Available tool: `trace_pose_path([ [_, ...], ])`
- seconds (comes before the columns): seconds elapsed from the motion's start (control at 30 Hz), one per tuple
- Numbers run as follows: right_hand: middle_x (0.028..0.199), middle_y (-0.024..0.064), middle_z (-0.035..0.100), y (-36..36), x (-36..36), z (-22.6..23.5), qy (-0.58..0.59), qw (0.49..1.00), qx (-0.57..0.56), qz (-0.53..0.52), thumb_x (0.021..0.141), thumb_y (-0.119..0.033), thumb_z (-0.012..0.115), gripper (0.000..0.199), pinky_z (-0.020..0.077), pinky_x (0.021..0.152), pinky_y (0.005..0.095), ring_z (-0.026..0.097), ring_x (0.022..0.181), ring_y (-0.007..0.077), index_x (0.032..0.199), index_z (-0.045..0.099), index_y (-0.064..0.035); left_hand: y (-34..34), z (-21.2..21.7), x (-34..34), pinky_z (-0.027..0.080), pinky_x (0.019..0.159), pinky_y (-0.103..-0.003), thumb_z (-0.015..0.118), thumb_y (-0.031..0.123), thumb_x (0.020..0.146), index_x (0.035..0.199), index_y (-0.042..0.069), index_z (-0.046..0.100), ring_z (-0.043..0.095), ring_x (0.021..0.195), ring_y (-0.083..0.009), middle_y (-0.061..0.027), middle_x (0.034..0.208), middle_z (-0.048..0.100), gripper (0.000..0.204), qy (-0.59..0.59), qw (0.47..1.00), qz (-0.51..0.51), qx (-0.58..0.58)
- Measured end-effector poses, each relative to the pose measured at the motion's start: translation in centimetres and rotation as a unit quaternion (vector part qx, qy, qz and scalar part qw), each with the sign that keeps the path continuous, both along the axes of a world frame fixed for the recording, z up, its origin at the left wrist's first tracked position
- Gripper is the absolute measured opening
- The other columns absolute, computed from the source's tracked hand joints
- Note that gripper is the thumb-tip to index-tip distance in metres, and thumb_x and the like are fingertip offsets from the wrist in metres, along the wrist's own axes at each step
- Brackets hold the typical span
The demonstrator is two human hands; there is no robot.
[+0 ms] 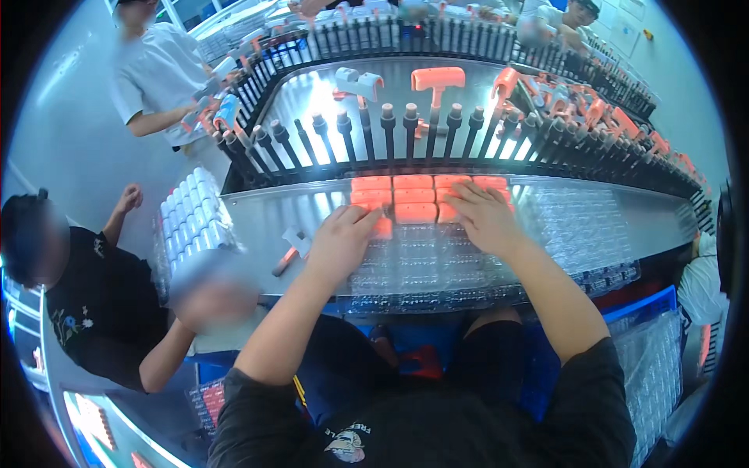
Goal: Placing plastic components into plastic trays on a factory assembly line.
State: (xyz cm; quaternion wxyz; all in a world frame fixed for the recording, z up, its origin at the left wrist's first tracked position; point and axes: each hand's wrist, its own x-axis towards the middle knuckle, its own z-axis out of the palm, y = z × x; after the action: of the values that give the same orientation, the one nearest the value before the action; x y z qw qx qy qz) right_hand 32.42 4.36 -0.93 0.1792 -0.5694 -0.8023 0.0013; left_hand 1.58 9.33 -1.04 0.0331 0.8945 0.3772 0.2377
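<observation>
A clear moulded plastic tray (413, 269) lies in front of me on the metal worktop. Rows of orange curved plastic pieces (415, 212) fill its far part. My left hand (347, 238) is at the left column, its fingers closed around the end of an orange plastic piece (382, 228). Over the right-hand columns, my right hand (485, 218) has its fingers spread and resting on the orange pieces. The palms face down, so the undersides of both hands are hidden.
Beyond the tray runs a line of upright black posts (388, 132); some carry an orange part (437, 78) or grey part (359, 82). A small tool (286, 259) lies left. Another clear tray (581, 218) is right, white pieces (195, 210) are left. Other people stand or sit nearby.
</observation>
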Motion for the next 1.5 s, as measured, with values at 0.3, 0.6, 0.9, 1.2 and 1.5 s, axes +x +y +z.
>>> trace_pose_path([
  [0.3,0.144,0.0099,0.054,-0.1,-0.3,-0.8,0.022,0.999,0.033,-0.029,0.093,-0.017,0.053,0.042,0.0289,0.116,0.05,0.046,0.137,0.0287,0.134,0.06,-0.0171,-4.3,-4.5,-9.8,0.041,0.102,-0.049,0.069,0.024,0.086,0.13,0.007,0.059,0.053,0.117,-0.0411,-0.0223,0.126,0.056,0.048,-0.005,0.914,0.395,0.094],
  [0.6,0.142,0.011,0.056,-0.7,0.2,-0.5,0.011,0.999,0.039,-0.034,0.092,-0.016,0.054,0.041,0.0299,0.114,0.0484,0.05,0.132,0.0305,0.132,0.062,-0.0138,8.6,5.4,-15.7,0.047,0.077,-0.028,0.063,0.014,0.095,0.099,0.004,0.06,0.056,0.087,-0.0097,-0.0036,0.093,0.063,0.011,-0.404,0.884,0.198,-0.125],
  [0.9,0.139,0.0122,0.058,-0.2,-0.6,0.3,0.02,0.998,0.041,-0.041,0.092,-0.016,0.054,0.037,0.0308,0.113,0.0476,0.051,0.131,0.0313,0.127,0.064,-0.0128,23.3,8.8,-19.9,0.049,0.085,-0.023,0.064,0.01,0.095,0.108,0.0,0.064,0.065,0.089,-0.0113,-0.0043,0.097,0.069,0.016,-0.539,0.83,0.142,-0.016],
  [1.2,0.136,0.0103,0.06,0.1,-2.3,0.5,0.06,0.997,0.034,-0.022,0.088,-0.015,0.057,0.037,0.0313,0.113,0.0491,0.051,0.132,0.0299,0.124,0.066,-0.0137,29.0,11.2,-32.0,0.052,0.074,-0.028,0.066,0.015,0.083,0.106,0.007,0.068,0.066,0.08,-0.0142,-0.0029,0.088,0.068,0.025,-0.154,0.939,0.306,-0.033],
  [1.5,0.141,0.0084,0.057,-1.5,-0.1,0.2,0.031,0.997,0.016,-0.067,0.091,-0.017,0.055,0.038,0.0303,0.114,0.0498,0.048,0.135,0.0286,0.127,0.064,-0.0153,10.7,16.3,-5.9,0.049,0.092,-0.036,0.067,0.015,0.088,0.112,0.0,0.064,0.065,0.103,-0.0237,-0.0138,0.106,0.069,0.029,-0.245,0.924,0.115,0.27],
])
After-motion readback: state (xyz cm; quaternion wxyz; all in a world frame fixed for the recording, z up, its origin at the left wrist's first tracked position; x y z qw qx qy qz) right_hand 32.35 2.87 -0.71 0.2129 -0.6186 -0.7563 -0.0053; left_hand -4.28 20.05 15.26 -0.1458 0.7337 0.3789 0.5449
